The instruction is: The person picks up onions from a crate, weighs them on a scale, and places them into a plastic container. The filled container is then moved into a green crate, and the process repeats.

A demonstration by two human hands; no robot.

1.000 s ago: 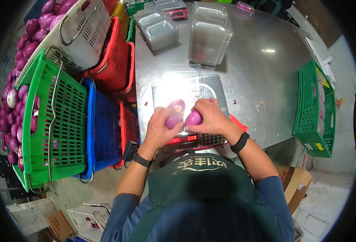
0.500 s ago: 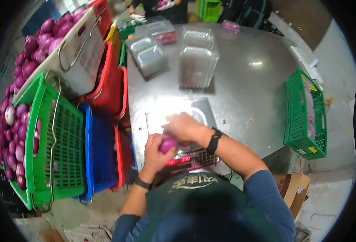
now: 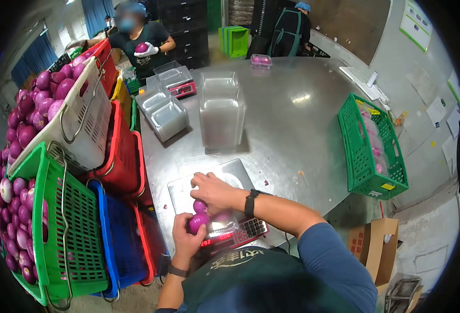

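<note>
My left hand (image 3: 184,236) is closed around a peeled purple-red onion (image 3: 198,224), just above the near left side of the scale. A second red onion (image 3: 200,206) touches it from above, under the curled fingers of my right hand (image 3: 214,192). Beneath that hand a clear plastic box (image 3: 229,224) rests on the scale, with purple onion showing through it. The digital scale (image 3: 248,172) has a silver plate, a red front with lit digits and a keypad. My right palm and thumb are mostly hidden.
Stacked clear boxes (image 3: 222,120) stand beyond the scale on the metal table (image 3: 287,135). A green crate (image 3: 351,156) of packed onions is at the right. Onion-filled baskets (image 3: 79,219) line the left. A co-worker (image 3: 146,49) holds an onion at the far side.
The view has tilted up, showing more of the room. My hands stay together over the scale; a second onion now shows between them, beside the one in my left hand.
</note>
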